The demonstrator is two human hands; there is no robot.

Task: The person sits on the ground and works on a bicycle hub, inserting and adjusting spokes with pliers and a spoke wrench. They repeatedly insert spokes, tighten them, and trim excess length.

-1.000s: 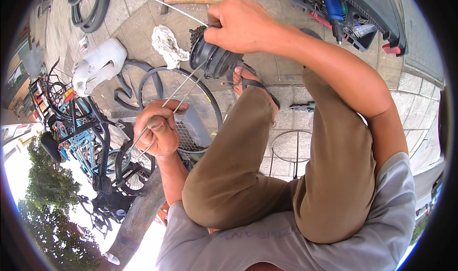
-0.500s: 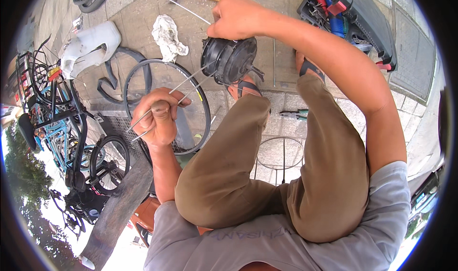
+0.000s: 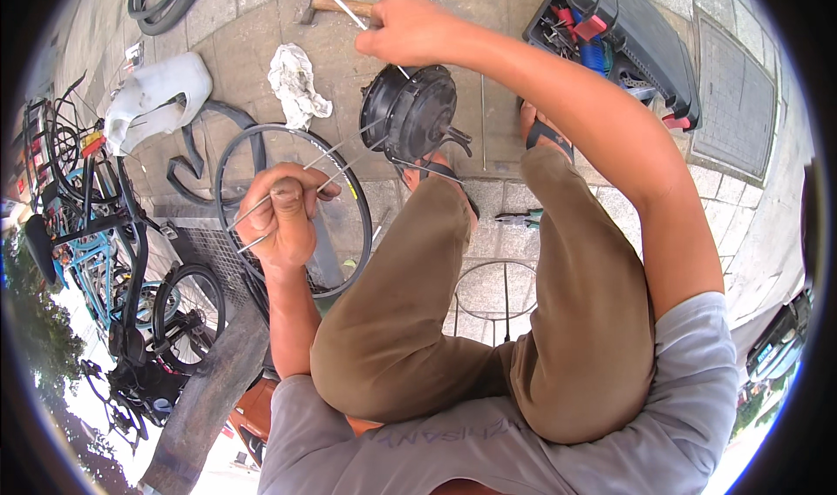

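A black hub motor (image 3: 410,111) stands on the ground in front of my feet, with a short cable sticking out at its right. My left hand (image 3: 281,216) is closed around a pair of metal spokes (image 3: 330,154), which slant up to the hub's left side. Just above the hub, my right hand (image 3: 405,31) pinches another spoke (image 3: 334,0). One end of it points up and left past my fingers, and a short length shows between the hand and the hub's top edge. Beyond my left hand lies a black wheel rim (image 3: 367,225), partly hidden by that hand.
A hammer (image 3: 307,6) lies beyond my right hand. Left of the hub are a white rag (image 3: 298,85), a cut plastic jug (image 3: 161,102) and a black rubber strip (image 3: 193,179). An opened toolbox (image 3: 649,37) stands right; pliers (image 3: 520,218) lie by my knee. Bicycles (image 3: 113,242) crowd the left.
My right hand has shifted a little left and away from the hub, and its spoke now stands steeper. My left hand keeps its grip. The whole view has shifted slightly.
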